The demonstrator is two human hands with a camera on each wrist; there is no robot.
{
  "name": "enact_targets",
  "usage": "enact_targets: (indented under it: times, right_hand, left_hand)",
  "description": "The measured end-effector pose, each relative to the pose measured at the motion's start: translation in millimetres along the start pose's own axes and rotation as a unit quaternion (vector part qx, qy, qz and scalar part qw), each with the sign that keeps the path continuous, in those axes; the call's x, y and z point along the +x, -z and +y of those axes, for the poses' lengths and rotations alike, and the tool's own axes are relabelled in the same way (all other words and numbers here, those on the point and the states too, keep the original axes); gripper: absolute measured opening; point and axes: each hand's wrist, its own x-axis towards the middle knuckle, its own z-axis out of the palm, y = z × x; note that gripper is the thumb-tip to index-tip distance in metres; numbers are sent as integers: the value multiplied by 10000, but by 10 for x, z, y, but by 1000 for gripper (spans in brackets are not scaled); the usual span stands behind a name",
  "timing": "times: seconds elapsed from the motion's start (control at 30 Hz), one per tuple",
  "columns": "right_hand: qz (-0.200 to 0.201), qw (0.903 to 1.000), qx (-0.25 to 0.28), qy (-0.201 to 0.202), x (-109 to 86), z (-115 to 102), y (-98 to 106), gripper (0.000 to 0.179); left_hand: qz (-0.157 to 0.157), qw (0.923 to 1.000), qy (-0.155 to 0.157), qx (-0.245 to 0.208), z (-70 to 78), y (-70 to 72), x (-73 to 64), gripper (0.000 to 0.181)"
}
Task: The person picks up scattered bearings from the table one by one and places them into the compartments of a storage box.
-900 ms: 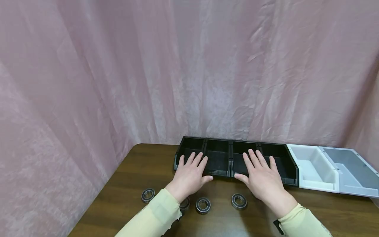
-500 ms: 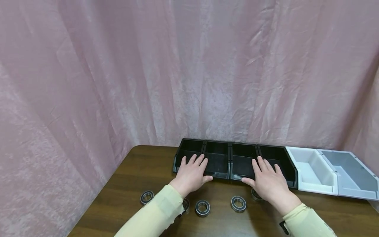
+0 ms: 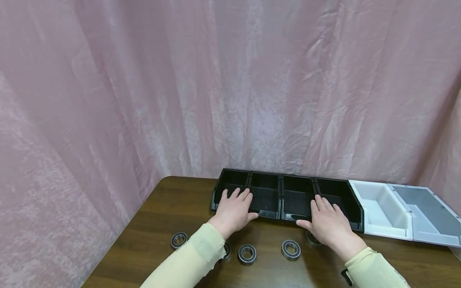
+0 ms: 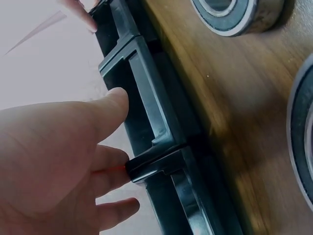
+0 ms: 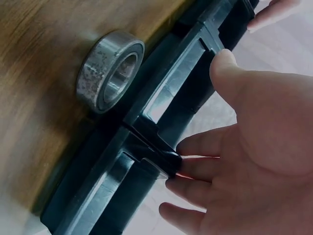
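Note:
A row of black open bins lies along the back of the table. My left hand is over the front of the leftmost bins, fingers spread and thumb out. In the left wrist view its fingertips meet the divider between two bins. My right hand reaches over the front of the right-hand black bins, palm down. Its fingertips are right at another divider in the right wrist view. A ball bearing lies partly hidden beside the right thumb. Neither hand holds anything.
More bearings lie on the wooden table: one at far left, one half hidden by the left sleeve, another in the middle, and one to its right. A white bin and a grey bin continue the row.
My right hand has shifted right and slightly nearer along the bins, uncovering part of the bearing beside its thumb. The left hand has barely moved.

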Motion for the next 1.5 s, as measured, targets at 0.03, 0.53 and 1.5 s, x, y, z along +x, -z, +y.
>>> enact_targets:
  times: [0.03, 0.53, 1.5]
  right_hand:
    - [-15, 10000, 15, 7, 7, 3, 3, 86]
    - [-207, 9993, 242, 179, 106, -148, 30, 88]
    - [-664, 9961, 379, 448, 225, -446, 25, 91]
  left_hand:
    - [31, 10000, -8, 19, -5, 5, 3, 70]
    - [8, 9996, 256, 95, -122, 50, -34, 63]
    - [142, 9988, 478, -10, -435, -2, -227, 62]
